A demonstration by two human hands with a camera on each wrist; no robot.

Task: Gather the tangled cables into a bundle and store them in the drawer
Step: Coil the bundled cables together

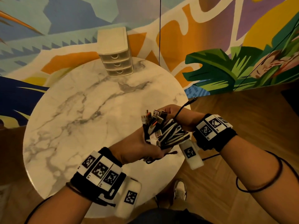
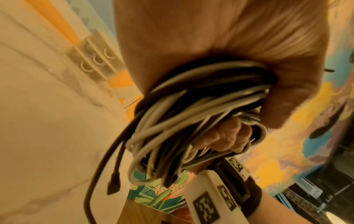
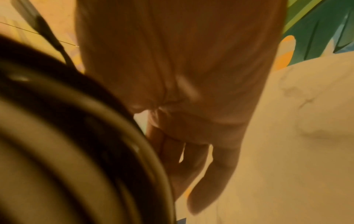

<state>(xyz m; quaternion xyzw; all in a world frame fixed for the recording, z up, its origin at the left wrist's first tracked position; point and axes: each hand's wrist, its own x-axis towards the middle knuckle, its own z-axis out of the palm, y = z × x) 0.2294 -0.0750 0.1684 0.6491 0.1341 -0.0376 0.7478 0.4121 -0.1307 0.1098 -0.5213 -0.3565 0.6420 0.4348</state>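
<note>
Left hand [image 1: 137, 146] grips the cable bundle [image 1: 163, 131] (plugs up) over the worktop [image 1: 80, 110] edge; right hand [image 1: 176, 115] clasps it too, palm inward.

No legible text or labels

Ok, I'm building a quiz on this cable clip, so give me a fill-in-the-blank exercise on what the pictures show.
1. The cable bundle is held in both hands above the round ____ table.
2. The small drawer unit at the table's far edge has ____ drawers.
3. All of its drawers are ____.
4. The left hand has its grip on the bundle while the right hand holds it from the ____ side.

Missing words: marble; three; closed; far
</note>
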